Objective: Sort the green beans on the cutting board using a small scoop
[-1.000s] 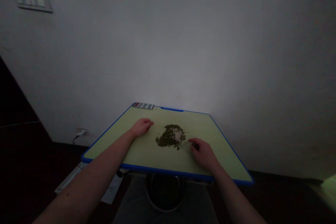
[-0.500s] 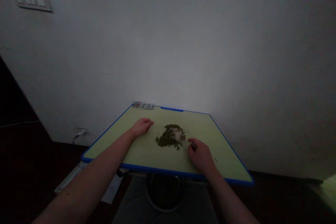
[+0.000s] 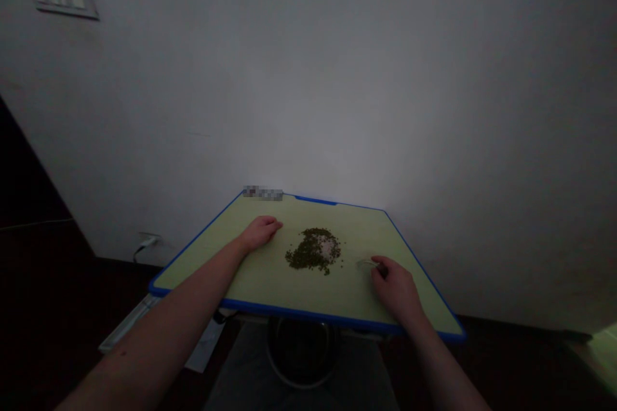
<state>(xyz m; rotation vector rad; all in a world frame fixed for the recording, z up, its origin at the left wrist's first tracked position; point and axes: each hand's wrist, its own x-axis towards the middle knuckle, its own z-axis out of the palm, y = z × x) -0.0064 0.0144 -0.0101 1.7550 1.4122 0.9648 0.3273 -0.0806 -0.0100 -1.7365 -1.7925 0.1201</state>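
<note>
On the pale yellow-green board lies a loose patch of small dark green, bean-like grains, with a whitish pile among them on the right. To the left of the grains, my left hand rests on the board, fingers curled together, nothing showing in them. My right hand is to the right of the patch, apart from it. Its fingers are closed on a slim utensil with a pale, thin head and a dark handle. The head points left towards the grains; its exact kind is too blurred to tell.
A blue rim edges the board, whose far side is by the grey wall. Below the near edge, a round metal pot sits on my lap. A plug is in the wall at left, and white papers lie lower left.
My right hand has moved right, away from the grains, with the utensil still in it. A few grains at the patch's right edge have shifted. My left hand stays in place.
</note>
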